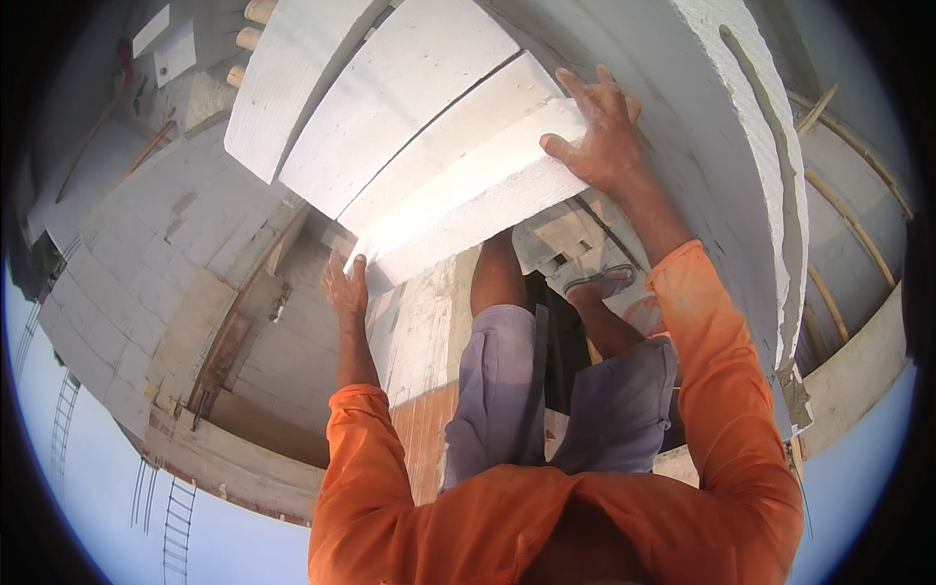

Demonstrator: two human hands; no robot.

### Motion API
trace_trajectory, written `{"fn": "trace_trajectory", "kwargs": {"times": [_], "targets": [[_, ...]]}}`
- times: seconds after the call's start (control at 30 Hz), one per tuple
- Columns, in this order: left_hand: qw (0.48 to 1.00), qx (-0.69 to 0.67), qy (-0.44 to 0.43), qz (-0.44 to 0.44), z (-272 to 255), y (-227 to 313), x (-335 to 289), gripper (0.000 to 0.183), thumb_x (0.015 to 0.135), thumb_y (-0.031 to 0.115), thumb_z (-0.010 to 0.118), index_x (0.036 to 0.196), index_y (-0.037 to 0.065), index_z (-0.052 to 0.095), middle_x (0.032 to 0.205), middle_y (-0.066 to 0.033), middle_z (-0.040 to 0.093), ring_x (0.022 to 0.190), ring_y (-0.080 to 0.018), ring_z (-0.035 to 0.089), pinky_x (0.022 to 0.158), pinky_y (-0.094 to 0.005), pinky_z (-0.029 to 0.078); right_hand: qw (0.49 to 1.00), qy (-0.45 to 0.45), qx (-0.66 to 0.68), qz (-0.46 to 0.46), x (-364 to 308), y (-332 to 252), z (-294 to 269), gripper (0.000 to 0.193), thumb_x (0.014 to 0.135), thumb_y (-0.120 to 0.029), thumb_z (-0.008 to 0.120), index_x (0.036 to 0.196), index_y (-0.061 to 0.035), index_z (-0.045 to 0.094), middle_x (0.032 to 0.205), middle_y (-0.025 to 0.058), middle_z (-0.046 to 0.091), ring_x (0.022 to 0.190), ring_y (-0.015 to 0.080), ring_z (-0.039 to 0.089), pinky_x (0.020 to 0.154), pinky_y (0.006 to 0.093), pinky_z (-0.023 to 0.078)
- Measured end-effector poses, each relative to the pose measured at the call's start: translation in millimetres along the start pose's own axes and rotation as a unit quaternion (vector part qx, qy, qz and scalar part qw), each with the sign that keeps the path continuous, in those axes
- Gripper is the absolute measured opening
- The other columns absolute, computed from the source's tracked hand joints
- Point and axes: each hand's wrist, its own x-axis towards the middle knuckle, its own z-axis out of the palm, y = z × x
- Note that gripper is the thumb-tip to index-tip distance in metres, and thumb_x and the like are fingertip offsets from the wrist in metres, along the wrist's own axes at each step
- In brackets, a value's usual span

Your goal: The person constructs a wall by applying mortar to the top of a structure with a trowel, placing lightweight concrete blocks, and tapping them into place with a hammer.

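Note:
A long white lightweight concrete block (pixel 478 216) lies across the top of the picture, in front of my body. My left hand (pixel 345 285) is at its left end, thumb on the near corner and fingers bent round the end face. At the opposite end my right hand (pixel 606 136) grips the block, its thumb on the top face and its fingers over the far edge. Directly beyond it are more white blocks (pixel 405 93), side by side with narrow dark gaps. Whether the held block rests on anything is hidden.
A tall grey-white wall (pixel 682 127) with a rough edge rises close to my right arm. Under me, my sandalled foot (pixel 600 283) stands beside a dark gap. Left and lower is a block surface (pixel 127 263) with an opening. Wooden poles (pixel 853 219) lie far right; rebar (pixel 177 526) sticks up lower left.

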Motion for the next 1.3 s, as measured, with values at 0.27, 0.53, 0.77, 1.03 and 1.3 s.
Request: {"fn": "trace_trajectory", "kwargs": {"times": [0.27,0.53,0.77,1.03,1.3], "targets": [[0.943,0.237,-0.065,0.225,21.6,44.9,-46.8,0.104,0.061,0.038,0.086,0.143,0.012,0.026,0.14,-0.0231,0.034,0.132,-0.0409,0.032,0.099,-0.0561,0.031,0.92,-0.158,-0.176,-0.314,-36.3,-48.5,38.1,0.069,0.077,-0.032,0.071,0.138,-0.0214,0.042,0.127,0.0029,0.052,0.138,0.0236,0.029,0.102,0.0544,0.029],[0.916,0.218,-0.042,0.336,13.1,43.3,-37.6,0.1,0.061,0.023,0.086,0.141,0.012,0.027,0.116,-0.0168,0.048,0.111,-0.0361,0.046,0.091,-0.052,0.035,0.954,-0.086,-0.151,-0.243,-57.2,-48.2,31.4,0.029,0.079,-0.02,0.066,0.106,-0.0216,0.057,0.103,-0.0057,0.055,0.104,0.0166,0.053,0.095,0.0401,0.035],[0.83,0.285,-0.1,0.47,-95.4,171.0,-83.3,0.088,0.061,0.019,0.079,0.139,0.018,0.04,0.113,-0.0154,0.052,0.106,-0.0345,0.051,0.086,-0.0498,0.037,0.994,-0.064,-0.088,-0.022,-174.9,-27.1,-71.0,0.057,0.073,-0.007,0.067,0.126,-0.0236,0.053,0.105,0.0028,0.054,0.102,0.0213,0.049,0.095,0.0474,0.03],[0.66,0.346,-0.097,0.66,-193.7,359.5,-194.8,0.094,0.057,0.017,0.077,0.142,0.023,0.037,0.106,-0.0129,0.056,0.099,-0.0341,0.055,0.08,-0.0496,0.039,0.985,0.031,-0.03,0.169,-306.5,-23.4,-238.6,0.065,0.064,-0.011,0.072,0.125,-0.0215,0.055,0.116,0.0063,0.052,0.113,0.025,0.046,0.097,0.0491,0.029],[0.542,0.4,-0.026,0.739,-188.6,511.5,-319.3,0.1,0.053,0.016,0.078,0.144,0.022,0.035,0.111,-0.0147,0.057,0.102,-0.0352,0.055,0.086,-0.05,0.04,0.939,0.21,0.004,0.272,-378.7,46.2,-316.5,0.073,0.062,-0.001,0.069,0.13,-0.0227,0.053,0.127,0.0096,0.049,0.123,0.0258,0.042,0.11,0.0522,0.019]]}}
